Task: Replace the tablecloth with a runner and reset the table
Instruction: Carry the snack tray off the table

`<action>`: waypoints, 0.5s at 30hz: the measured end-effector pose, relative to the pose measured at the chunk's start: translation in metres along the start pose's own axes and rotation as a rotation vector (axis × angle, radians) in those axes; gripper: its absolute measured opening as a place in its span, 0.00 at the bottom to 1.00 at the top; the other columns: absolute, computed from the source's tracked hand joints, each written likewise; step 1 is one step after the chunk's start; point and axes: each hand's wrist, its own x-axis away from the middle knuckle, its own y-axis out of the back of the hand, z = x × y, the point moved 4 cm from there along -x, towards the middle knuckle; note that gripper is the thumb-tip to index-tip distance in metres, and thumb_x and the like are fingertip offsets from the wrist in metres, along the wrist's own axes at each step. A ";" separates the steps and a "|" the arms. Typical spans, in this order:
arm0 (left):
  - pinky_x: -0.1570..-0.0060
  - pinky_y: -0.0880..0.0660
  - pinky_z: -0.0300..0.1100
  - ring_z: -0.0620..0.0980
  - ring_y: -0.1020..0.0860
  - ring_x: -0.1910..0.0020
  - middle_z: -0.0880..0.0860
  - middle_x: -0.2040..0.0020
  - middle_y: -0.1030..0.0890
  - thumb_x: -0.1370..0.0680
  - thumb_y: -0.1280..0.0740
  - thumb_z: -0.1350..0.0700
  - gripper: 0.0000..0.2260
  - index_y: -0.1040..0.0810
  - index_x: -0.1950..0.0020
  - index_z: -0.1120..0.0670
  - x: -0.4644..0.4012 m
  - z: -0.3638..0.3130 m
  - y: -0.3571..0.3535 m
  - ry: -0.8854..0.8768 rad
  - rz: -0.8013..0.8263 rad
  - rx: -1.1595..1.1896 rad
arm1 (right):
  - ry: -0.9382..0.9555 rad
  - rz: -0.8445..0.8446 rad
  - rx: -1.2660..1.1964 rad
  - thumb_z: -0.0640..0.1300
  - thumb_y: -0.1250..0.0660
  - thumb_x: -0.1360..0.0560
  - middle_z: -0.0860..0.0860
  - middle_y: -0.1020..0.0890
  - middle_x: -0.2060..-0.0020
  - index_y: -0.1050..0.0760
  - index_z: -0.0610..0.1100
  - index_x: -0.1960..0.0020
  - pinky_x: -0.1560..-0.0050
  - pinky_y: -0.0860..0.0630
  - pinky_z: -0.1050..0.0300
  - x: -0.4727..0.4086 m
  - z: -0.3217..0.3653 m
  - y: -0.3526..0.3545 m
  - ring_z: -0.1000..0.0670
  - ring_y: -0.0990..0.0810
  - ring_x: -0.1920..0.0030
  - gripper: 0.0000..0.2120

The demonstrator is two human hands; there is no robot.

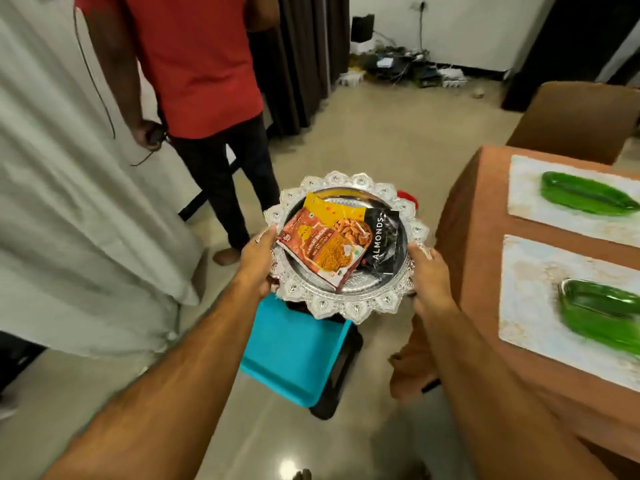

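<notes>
Silver tray (pixel 349 308) gripped by both hands (pixel 258 261)

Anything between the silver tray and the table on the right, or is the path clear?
Nothing visible blocks it. Left hand and right hand hold the silver tray by its rim above the floor, left of the table. On the table, two placemats with green dishes fill the visible part.

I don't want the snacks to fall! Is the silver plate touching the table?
Apart. The head view shows the silver plate held in the air by both hands, with bare floor between it and the table.
</notes>
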 end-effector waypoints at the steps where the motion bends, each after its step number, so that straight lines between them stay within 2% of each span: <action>1: 0.55 0.19 0.45 0.53 0.16 0.53 0.57 0.48 0.15 0.18 0.37 0.52 0.13 0.20 0.40 0.58 -0.001 0.004 0.020 0.008 -0.009 -0.002 | -0.015 0.002 0.004 0.44 0.33 0.21 0.41 0.17 0.53 0.25 0.46 0.53 0.53 0.20 0.46 0.009 -0.016 -0.012 0.44 0.18 0.56 0.03; 5: 0.52 0.20 0.47 0.51 0.16 0.57 0.55 0.52 0.15 0.17 0.38 0.53 0.11 0.20 0.43 0.56 -0.007 0.025 0.090 0.028 -0.041 -0.029 | -0.080 0.028 0.019 0.42 0.35 0.20 0.50 0.18 0.61 0.26 0.47 0.54 0.68 0.21 0.62 0.034 -0.075 -0.043 0.54 0.17 0.67 0.05; 8: 0.50 0.21 0.49 0.52 0.17 0.58 0.53 0.57 0.14 0.17 0.39 0.54 0.09 0.20 0.50 0.53 -0.017 0.049 0.134 0.046 -0.082 -0.064 | -0.142 0.090 0.031 0.41 0.35 0.20 0.46 0.17 0.59 0.25 0.44 0.51 0.64 0.19 0.58 0.045 -0.120 -0.054 0.53 0.16 0.65 0.01; 11: 0.51 0.21 0.49 0.54 0.18 0.57 0.53 0.58 0.15 0.18 0.38 0.53 0.09 0.20 0.50 0.53 -0.030 0.081 0.171 0.072 -0.123 -0.117 | -0.235 0.109 0.006 0.39 0.35 0.21 0.43 0.16 0.55 0.24 0.40 0.45 0.59 0.17 0.52 0.048 -0.167 -0.060 0.49 0.15 0.61 0.06; 15: 0.63 0.23 0.43 0.54 0.18 0.60 0.54 0.57 0.16 0.17 0.39 0.51 0.11 0.21 0.46 0.56 -0.049 0.121 0.205 0.116 -0.124 -0.183 | -0.325 0.117 -0.015 0.38 0.35 0.21 0.39 0.17 0.51 0.26 0.36 0.42 0.54 0.17 0.47 0.050 -0.221 -0.061 0.44 0.16 0.57 0.09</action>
